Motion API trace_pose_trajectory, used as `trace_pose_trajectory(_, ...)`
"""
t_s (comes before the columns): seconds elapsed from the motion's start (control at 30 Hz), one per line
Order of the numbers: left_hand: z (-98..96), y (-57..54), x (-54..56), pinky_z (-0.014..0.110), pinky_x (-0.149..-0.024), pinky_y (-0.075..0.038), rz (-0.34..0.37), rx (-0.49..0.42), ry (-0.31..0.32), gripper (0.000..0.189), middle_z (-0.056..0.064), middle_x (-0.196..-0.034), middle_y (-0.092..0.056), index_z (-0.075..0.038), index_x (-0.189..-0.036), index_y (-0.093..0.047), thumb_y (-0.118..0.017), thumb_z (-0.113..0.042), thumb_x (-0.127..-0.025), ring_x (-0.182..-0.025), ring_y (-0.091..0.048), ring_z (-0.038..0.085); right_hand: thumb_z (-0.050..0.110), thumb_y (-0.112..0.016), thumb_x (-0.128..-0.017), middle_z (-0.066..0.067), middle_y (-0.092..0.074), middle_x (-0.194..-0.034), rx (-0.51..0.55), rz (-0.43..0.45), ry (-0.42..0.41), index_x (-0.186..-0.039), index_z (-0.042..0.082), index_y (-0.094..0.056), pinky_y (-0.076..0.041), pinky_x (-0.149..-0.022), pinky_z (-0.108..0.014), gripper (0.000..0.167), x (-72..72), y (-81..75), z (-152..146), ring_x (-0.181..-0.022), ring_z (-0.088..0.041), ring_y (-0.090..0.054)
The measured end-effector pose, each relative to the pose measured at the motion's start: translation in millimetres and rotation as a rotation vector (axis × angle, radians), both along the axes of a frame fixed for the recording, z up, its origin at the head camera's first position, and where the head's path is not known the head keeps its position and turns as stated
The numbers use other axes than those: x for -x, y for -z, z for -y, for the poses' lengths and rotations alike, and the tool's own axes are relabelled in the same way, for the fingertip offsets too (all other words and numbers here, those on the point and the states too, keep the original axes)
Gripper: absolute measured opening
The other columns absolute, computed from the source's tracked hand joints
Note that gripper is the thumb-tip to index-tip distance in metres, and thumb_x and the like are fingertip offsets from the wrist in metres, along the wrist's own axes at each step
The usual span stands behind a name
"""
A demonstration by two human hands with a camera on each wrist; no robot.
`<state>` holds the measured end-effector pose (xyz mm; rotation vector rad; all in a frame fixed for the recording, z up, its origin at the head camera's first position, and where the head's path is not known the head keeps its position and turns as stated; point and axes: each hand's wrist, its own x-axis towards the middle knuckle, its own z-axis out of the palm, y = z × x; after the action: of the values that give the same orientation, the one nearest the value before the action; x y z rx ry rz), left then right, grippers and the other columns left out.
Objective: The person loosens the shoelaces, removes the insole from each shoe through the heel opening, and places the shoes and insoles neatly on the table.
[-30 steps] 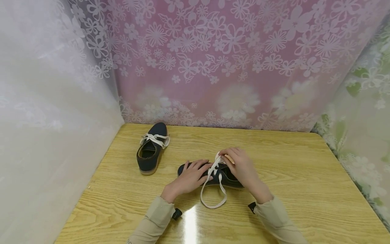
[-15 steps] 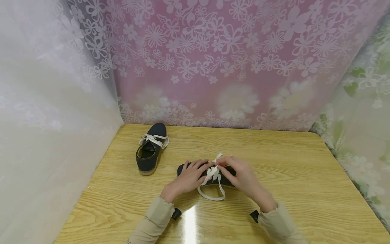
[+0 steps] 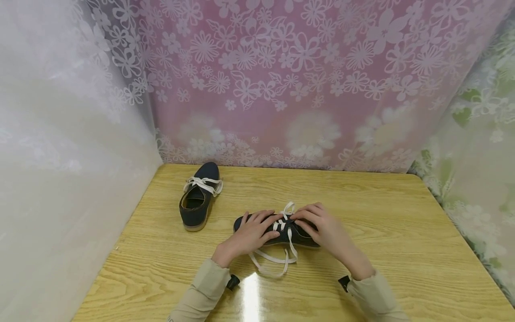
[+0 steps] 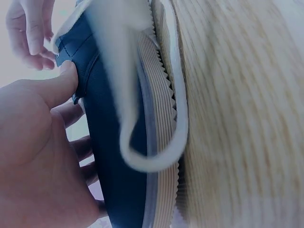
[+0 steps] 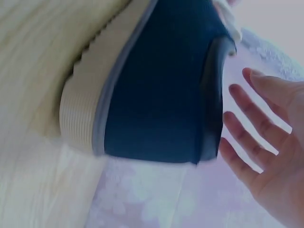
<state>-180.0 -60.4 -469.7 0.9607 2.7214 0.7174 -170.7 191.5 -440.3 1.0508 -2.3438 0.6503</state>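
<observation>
A dark blue lace-up shoe lies sideways on the table, toe to the left, its opening at the right. My left hand holds its toe part, thumb on the near side and fingers over the far side. In the left wrist view, the thumb presses near the edge of the lacing. White shoelace hangs from the near side and loops onto the table; a shorter piece stands up at the far side. My right hand hovers by the opening, its fingers loosely bent and holding nothing.
A second dark blue shoe, its white laces tied in a bow, stands at the table's back left. The wooden table is bounded by a pink flowered curtain behind and pale sheets at both sides.
My right hand has let go of the white shoelace and moved slightly right. The lace has dropped to the near side, onto the table. My left hand has stayed on the shoe.
</observation>
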Motion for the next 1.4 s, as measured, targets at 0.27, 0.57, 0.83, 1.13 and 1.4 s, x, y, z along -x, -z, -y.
trace_pose_trajectory(0.27, 0.1, -0.3, -0.2, 0.070, -0.117, -0.014, -0.002, -0.021, 0.005, 0.056, 0.010, -0.162, -0.033, -0.023, -0.159, -0.036, -0.045, -0.044, -0.108, -0.150, -0.029, 0.034, 0.004, -0.086, -0.078, -0.006, -0.071, -0.104, -0.050, -0.032, 0.142, -0.093, 0.011, -0.076, -0.056, -0.079, -0.044, 0.020, 1.8, -3.4, -20.3, -0.096, -0.027, -0.064)
trace_pose_trajectory(0.57, 1.2, 0.3, -0.3, 0.070, -0.117, -0.013, 0.008, -0.028, 0.008, 0.056, 0.010, -0.163, -0.032, -0.024, -0.159, -0.036, -0.045, -0.043, -0.108, -0.150, -0.027, 0.034, 0.015, -0.084, -0.084, -0.006, -0.071, -0.105, -0.283, -0.069, 0.289, -0.089, 0.011, -0.078, -0.055, -0.079, -0.048, 0.009, -2.3, 8.6, -17.3, -0.100, -0.030, -0.064)
trace_pose_trajectory(0.83, 0.2, 0.8, -1.2, 0.069, -0.117, -0.014, -0.003, -0.012, -0.006, 0.056, 0.009, -0.163, -0.033, -0.024, -0.159, -0.036, -0.044, -0.044, -0.108, -0.150, -0.028, 0.033, 0.019, -0.087, -0.082, -0.007, -0.073, -0.104, -0.344, -0.085, 0.386, -0.085, 0.010, -0.080, -0.054, -0.086, -0.050, 0.012, -1.5, 10.1, -10.0, -0.099, -0.031, -0.065)
trace_pose_trajectory(1.13, -2.5, -0.6, -4.9, 0.071, -0.115, -0.021, -0.012, -0.013, -0.062, 0.057, 0.008, -0.159, -0.038, -0.028, -0.158, -0.037, -0.046, -0.049, -0.106, -0.146, -0.035, 0.035, 0.021, -0.085, -0.084, -0.008, -0.074, -0.107, -0.372, -0.024, 0.472, -0.086, 0.015, -0.083, -0.052, -0.087, -0.052, 0.006, 1.1, 6.1, -7.9, -0.101, -0.034, -0.066)
trace_pose_trajectory(1.4, -3.6, -0.8, -4.2, 0.071, -0.115, -0.021, -0.013, -0.028, -0.063, 0.058, 0.008, -0.157, -0.040, -0.027, -0.158, -0.038, -0.047, -0.049, -0.105, -0.145, -0.036, 0.036, 0.024, -0.081, -0.088, -0.011, -0.073, -0.105, -0.485, 0.080, 0.634, -0.076, 0.012, -0.080, -0.049, -0.089, -0.053, 0.017, -7.4, 0.7, 7.7, -0.099, -0.035, -0.062)
